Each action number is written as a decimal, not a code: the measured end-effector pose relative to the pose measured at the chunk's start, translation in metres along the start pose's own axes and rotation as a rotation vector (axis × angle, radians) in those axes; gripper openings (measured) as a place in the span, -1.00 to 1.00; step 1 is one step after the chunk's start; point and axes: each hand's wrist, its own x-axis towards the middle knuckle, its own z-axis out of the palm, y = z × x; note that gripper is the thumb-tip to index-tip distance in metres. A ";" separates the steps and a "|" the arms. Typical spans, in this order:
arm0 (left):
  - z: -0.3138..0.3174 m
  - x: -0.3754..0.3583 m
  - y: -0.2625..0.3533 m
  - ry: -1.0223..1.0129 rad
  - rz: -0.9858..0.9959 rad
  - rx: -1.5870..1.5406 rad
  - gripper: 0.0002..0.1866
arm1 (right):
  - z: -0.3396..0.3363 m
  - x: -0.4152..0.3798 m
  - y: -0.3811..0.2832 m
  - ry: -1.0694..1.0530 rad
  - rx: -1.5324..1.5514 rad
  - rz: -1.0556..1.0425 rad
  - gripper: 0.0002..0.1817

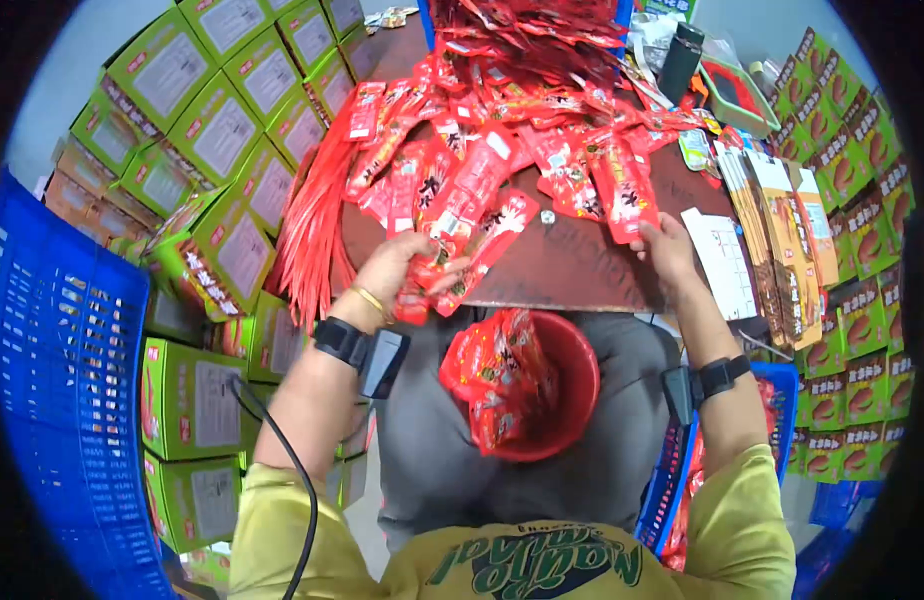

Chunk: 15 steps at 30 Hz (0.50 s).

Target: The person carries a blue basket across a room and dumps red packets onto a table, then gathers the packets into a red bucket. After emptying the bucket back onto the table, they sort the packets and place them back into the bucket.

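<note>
My left hand is closed round several red snack packets at the near edge of the table, their lower ends sticking out below my fingers. On the other side, my right hand pinches the bottom end of one red snack packet between thumb and fingers. That packet lies against others in the loose pile. Between my legs stands a red bucket with red packets heaped in it, some over its rim.
Red strips hang over the table's left edge. Green cartons are stacked at left, beside a blue crate. Flat cardboard and a white sheet lie right. A dark bottle and green basket stand behind.
</note>
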 end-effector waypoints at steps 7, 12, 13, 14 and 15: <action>0.024 -0.014 -0.104 0.230 0.290 -0.079 -0.59 | 0.011 -0.074 0.039 -0.135 0.066 0.052 -0.85; 0.048 -0.006 -0.157 0.394 0.569 0.018 -0.44 | 0.013 -0.114 0.062 -0.153 -0.224 -0.269 -0.85; 0.053 -0.003 -0.167 0.491 0.642 0.131 -0.45 | 0.022 -0.126 0.063 -0.111 -0.279 -0.357 -0.86; 0.068 -0.010 -0.169 0.492 0.734 0.127 -0.53 | 0.030 -0.142 0.064 -0.071 -0.334 -0.444 -0.85; 0.073 -0.013 -0.176 0.571 0.732 0.315 -0.52 | 0.031 -0.159 0.061 -0.081 -0.523 -0.550 -0.84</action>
